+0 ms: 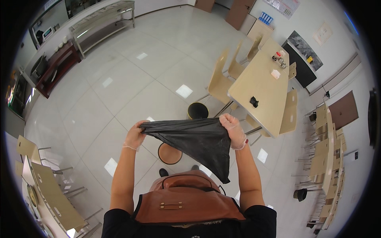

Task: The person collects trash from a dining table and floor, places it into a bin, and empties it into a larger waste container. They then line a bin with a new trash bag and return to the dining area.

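A black plastic bag (198, 137) is stretched sideways in front of my body, its upper edge pulled taut between my hands. My left hand (135, 136) pinches one end of that edge, with the fingers closed. At the other end, my right hand (234, 131) is closed round the bag, and one corner hangs down below it. Both hands wear clear plastic gloves. On the floor behind the bag stands a round black bin (197, 110) with a yellow rim. Closer to my feet is a round brown object with a dark rim (170, 153), partly covered by the bag.
To the right, a long wooden table (258, 79) with chairs (219, 79) holds a crumpled black bag (254, 102) and several small jars (279, 58). More tables and chairs line both sides. A metal counter (103, 23) stands far left. A brown apron (186, 200) covers my front.
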Demonstrator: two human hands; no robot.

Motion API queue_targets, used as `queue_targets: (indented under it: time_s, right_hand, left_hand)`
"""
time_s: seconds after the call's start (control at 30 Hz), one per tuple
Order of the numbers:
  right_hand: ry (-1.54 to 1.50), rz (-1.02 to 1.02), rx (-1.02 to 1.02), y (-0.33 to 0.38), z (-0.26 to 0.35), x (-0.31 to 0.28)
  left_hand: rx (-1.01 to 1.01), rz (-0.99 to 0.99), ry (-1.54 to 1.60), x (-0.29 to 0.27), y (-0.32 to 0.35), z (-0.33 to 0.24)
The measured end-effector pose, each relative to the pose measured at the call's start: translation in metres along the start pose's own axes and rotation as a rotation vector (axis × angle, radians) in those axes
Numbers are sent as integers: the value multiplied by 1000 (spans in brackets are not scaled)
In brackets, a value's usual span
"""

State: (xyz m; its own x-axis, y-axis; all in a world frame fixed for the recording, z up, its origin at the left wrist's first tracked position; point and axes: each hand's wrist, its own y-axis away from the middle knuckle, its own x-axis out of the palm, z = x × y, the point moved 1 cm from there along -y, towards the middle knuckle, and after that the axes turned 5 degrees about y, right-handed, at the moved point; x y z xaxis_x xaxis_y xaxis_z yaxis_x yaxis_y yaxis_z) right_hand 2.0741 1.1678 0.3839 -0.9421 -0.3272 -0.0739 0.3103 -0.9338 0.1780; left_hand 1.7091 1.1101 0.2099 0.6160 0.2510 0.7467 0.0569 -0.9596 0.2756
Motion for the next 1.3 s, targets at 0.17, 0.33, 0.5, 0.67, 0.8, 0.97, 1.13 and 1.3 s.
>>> queue_targets:
  time_s: [0.17,0.33,0.5,0.67,0.8,0.97,1.13,1.3]
  right_hand:
    - [-106,-114,-64,-19,19,-18]
    - [-13,-195,-109,-45,27,-1]
    - [-73,-302,-146,-73,18,-3]
    - [-192,-276,-29,-68,31,-4]
    - [-314,-173,33,-69,36,-19]
    - [-668,-12,-97,-73,41,-19]
    - [-416,-240,-332,-38,19,-16]
    - [383,-194,-558,-14,7,13]
  left_hand:
    - [-65,-92,-1241,0,38,-17]
    - [556,97,-966,151,77,6]
    - [876,361,-1643,258,119,68]
    - [1157,94,-2272,233,77,91]
    - [1137,87,-2032,230,42,80]
    - [728,230,-1190,237,25,77]
    - [-32,146,-15,242,27,74]
    - [30,136,-28,236,30,78]
